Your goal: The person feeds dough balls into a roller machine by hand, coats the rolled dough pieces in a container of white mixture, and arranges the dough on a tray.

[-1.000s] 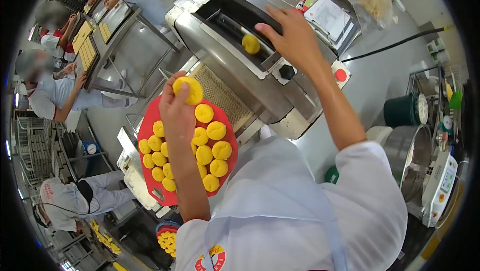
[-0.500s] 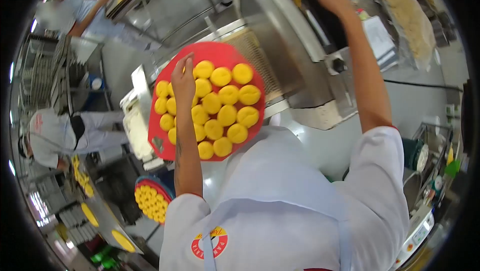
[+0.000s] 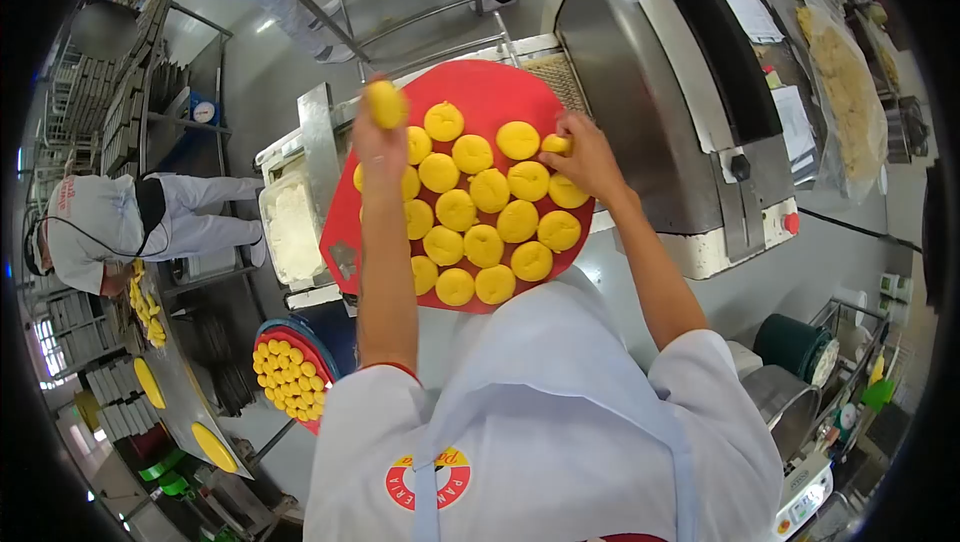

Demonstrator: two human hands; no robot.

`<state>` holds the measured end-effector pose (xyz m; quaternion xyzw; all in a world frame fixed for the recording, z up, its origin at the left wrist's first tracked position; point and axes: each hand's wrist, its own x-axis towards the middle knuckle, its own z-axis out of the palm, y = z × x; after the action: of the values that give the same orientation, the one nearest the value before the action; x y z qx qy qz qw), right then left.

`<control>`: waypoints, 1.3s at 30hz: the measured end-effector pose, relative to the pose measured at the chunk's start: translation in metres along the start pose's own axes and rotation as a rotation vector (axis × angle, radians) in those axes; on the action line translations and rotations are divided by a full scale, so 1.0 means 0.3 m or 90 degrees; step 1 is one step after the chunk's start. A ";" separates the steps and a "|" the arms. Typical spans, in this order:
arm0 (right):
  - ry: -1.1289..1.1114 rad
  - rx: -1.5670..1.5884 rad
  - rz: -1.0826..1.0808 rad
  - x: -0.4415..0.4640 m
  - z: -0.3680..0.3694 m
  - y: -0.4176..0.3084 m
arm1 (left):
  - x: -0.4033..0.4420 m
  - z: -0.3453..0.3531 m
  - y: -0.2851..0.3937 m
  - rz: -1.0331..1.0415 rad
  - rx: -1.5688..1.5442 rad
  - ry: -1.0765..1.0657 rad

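A red board (image 3: 500, 92) bears several round yellow dough pieces (image 3: 490, 190) in rough rows. Over the board's left part, my left hand (image 3: 380, 142) grips a yellow dough piece (image 3: 385, 104), raised and slightly blurred. At the board's right edge, my right hand (image 3: 588, 157) pinches another yellow dough piece (image 3: 556, 144), close to the pieces lying there. Beyond the board stands a steel machine (image 3: 640, 82) with a black top cover.
A white tub (image 3: 293, 227) stands left of the board. Lower left, a second round tray holds small yellow pieces (image 3: 290, 377). A person (image 3: 110, 227) works at a side table far left. Papers and a bag of dough (image 3: 840, 92) lie right of the machine.
My right hand has come from the machine's top opening to the board's right edge and now holds a dough piece. The black cover now lies over the opening. My left hand has lifted a piece.
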<state>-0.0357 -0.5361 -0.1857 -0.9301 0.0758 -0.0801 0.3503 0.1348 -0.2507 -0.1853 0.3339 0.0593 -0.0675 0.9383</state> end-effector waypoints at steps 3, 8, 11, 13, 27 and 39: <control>0.072 0.395 0.111 -0.028 -0.006 -0.035 | 0.063 -0.109 0.261 -0.052 0.106 0.025; 0.017 0.283 0.061 0.116 -0.063 -0.058 | 0.119 0.066 0.287 -0.059 0.927 -0.222; -0.201 -0.172 -0.075 0.173 0.055 -0.100 | 0.123 0.097 0.107 0.068 1.282 -0.475; -0.150 -0.180 -0.185 0.180 0.109 -0.082 | 0.164 0.010 -0.011 0.114 1.278 -0.707; 0.615 0.035 0.079 0.225 -1.037 -0.094 | -0.164 0.167 0.150 0.024 0.298 0.012; 0.587 0.057 -0.057 0.097 -1.149 0.076 | -0.458 0.453 -0.118 -0.076 0.391 -0.076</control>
<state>-0.0789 -0.7792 0.0575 -0.7838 0.1798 -0.5034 0.3161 0.0026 -0.3522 -0.0810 0.5928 0.0006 -0.1564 0.7900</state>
